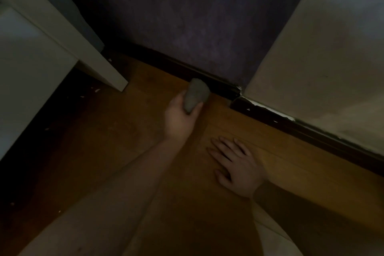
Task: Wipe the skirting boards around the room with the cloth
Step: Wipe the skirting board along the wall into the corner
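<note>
Landmark: the dark skirting board (199, 74) that runs along the foot of the purple wall (187, 16) to the inner corner, where it meets a second skirting board (295, 124) under the pale wall (324, 58).
Cloth: a grey cloth (196, 94), bunched into a lump, sits just in front of the dark skirting board, a little short of the corner; its far end reaches the board's lower edge, though the dim light does not show whether it truly touches.
Left hand: the left hand (182, 114) reaches out from a bare forearm toward the skirting board and grips the cloth, thumb on one side and fingers (197, 108) curled round the other.
Right hand: the right hand (236, 164) lies palm down on the wooden floor (124, 131), nearer the person than the cloth and well back from the skirting board; its fingers (223, 149) are straight and slightly spread, pointing toward the board.
Second skirting board: chipped white patches show along its top edge near the corner.
Furniture: a white cabinet (31, 79) stands left of the skirting board, its corner post down on the floor.
Floor debris: small pale flecks (96, 90) lie on the floor beside the cabinet's foot.
</note>
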The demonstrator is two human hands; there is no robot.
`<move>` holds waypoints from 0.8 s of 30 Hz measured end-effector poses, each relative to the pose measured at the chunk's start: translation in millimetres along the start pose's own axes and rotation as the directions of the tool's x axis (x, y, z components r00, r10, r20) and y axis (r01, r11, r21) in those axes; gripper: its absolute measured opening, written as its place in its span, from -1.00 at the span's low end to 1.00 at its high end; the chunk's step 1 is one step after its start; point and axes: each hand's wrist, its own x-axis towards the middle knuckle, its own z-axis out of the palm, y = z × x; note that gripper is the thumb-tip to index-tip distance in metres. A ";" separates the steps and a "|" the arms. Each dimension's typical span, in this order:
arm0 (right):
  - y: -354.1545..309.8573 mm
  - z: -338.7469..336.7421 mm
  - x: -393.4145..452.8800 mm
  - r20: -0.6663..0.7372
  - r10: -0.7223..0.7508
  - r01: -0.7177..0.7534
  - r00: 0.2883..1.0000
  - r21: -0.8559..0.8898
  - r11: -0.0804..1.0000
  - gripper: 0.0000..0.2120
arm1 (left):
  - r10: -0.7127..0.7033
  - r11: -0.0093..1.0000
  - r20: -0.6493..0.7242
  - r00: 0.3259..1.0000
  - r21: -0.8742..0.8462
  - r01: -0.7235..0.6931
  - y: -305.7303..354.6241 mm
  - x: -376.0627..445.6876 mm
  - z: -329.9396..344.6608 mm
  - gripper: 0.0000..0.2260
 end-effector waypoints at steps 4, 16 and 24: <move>0.5 1.5 -0.3 -0.016 -0.006 0.006 1.000 -0.003 1.000 -0.41 | -0.157 0.987 -0.247 0.956 -0.072 0.143 -3.9 35.8 -36.8 -0.50; 1.1 2.0 0.4 -0.020 -0.025 0.025 0.999 -0.015 1.000 -0.40 | -0.288 0.957 -0.351 0.891 -0.148 0.251 20.2 98.5 -46.5 -0.45; 1.1 2.0 1.6 -0.017 -0.031 0.031 0.999 -0.001 1.000 -0.40 | -0.118 0.986 -0.278 0.953 -0.150 0.078 42.0 46.3 -9.9 -0.49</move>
